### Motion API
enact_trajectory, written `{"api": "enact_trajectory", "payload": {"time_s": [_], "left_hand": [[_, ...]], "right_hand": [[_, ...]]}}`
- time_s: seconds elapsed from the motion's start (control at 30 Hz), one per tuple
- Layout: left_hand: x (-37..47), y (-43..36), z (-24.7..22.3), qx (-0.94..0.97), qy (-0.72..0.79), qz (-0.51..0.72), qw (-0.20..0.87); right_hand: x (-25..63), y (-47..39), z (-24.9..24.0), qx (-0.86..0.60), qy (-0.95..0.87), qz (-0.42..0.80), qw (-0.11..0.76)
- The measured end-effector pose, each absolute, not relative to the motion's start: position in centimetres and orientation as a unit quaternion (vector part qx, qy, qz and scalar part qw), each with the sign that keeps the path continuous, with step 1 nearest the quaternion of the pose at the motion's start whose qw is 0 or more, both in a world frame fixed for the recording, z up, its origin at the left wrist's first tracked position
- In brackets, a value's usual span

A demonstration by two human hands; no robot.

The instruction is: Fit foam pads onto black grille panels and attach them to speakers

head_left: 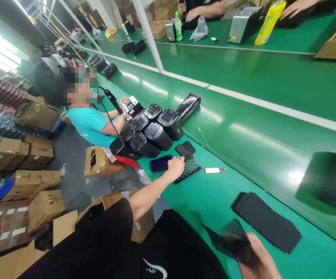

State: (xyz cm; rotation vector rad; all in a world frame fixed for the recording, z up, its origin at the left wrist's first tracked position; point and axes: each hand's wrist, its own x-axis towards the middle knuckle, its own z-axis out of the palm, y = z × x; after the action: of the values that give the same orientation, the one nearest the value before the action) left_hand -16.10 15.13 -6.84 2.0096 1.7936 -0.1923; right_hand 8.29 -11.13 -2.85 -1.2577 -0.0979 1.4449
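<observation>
My left hand (176, 168) is closed over the edge of a perforated black panel (189, 169), right beside a dark smartphone (160, 164); what its curled fingers grip is hidden. A small stack of black sheets (185, 148) lies just beyond those fingers. Low in the view, my right hand (259, 257) grips a thin black sheet (233, 240), bent and slightly blurred. Near it, a larger stack of black sheets (267, 221) rests on the green bench. A utility knife with a pale handle (213, 170) lies between my hands, apart from both.
Several black speaker-like housings (158, 133) stand at the left, with a long one (189, 106) on the green belt (243, 100). Another black housing (335, 180) is at right. A co-worker in a turquoise shirt (90, 124) works beyond. Cardboard boxes (105, 161) sit below the bench.
</observation>
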Motion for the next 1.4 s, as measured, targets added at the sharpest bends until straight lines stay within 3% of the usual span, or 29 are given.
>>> {"api": "enact_trajectory", "payload": {"time_s": [0.23, 0.33, 0.57, 0.8, 0.93, 1.0, 1.17, 1.3, 1.4], "left_hand": [[-13.6, 12.3, -4.1, 0.767, 0.514, -0.061, 0.380], [-11.5, 9.4, -3.4, 0.724, 0.465, -0.064, 0.505], [-8.9, 5.7, -4.2, 0.628, 0.391, -0.067, 0.669], [-8.8, 5.7, -3.4, 0.597, 0.357, -0.075, 0.715], [-8.5, 6.1, -2.6, 0.630, 0.336, -0.066, 0.697], [-8.0, 6.5, -2.2, 0.640, 0.296, -0.088, 0.704], [-6.8, 8.5, -1.8, 0.613, 0.217, -0.145, 0.746], [-8.6, 9.2, -2.7, 0.447, 0.312, -0.112, 0.831], [-10.7, 7.9, -3.5, 0.395, 0.379, -0.052, 0.835]], "right_hand": [[6.9, -6.6, -1.7, -0.523, 0.134, 0.621, 0.568], [5.6, -5.3, -0.7, -0.502, 0.114, 0.644, 0.566], [3.7, -6.5, -1.4, -0.642, 0.016, 0.493, 0.587], [4.1, -9.2, 1.7, -0.792, -0.291, 0.330, 0.423], [6.6, -10.1, 3.3, -0.838, -0.315, 0.231, 0.382], [8.7, -10.0, 2.9, -0.843, -0.267, 0.273, 0.380], [12.0, -9.9, 0.6, -0.707, -0.127, 0.572, 0.396], [11.3, -11.5, -0.2, -0.677, -0.023, 0.598, 0.429], [10.1, -12.6, -0.8, -0.659, 0.042, 0.578, 0.479]]}}
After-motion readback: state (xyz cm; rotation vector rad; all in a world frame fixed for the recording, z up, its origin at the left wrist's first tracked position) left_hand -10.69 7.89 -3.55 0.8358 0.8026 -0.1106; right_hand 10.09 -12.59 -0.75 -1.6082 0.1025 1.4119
